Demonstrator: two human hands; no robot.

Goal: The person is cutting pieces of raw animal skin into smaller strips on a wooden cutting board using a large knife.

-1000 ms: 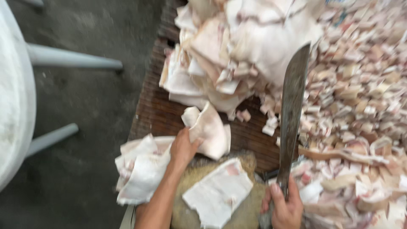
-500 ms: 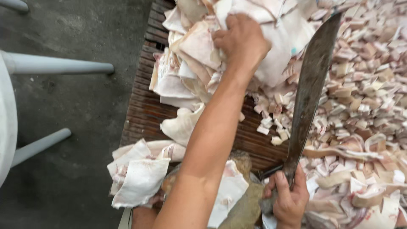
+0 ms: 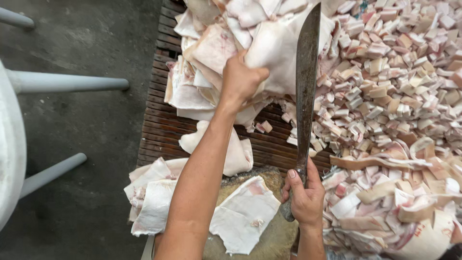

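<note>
Up top, the left hand point(image 3: 239, 79) clutches a large slab of pork skin point(image 3: 274, 53) on the pile, while the right hand point(image 3: 304, 197) grips the long cleaver point(image 3: 306, 82), blade upright

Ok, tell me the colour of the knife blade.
Dark grey, mottled with brownish stains; the knife blade shows best in the head view, held upright by the right hand.
</note>
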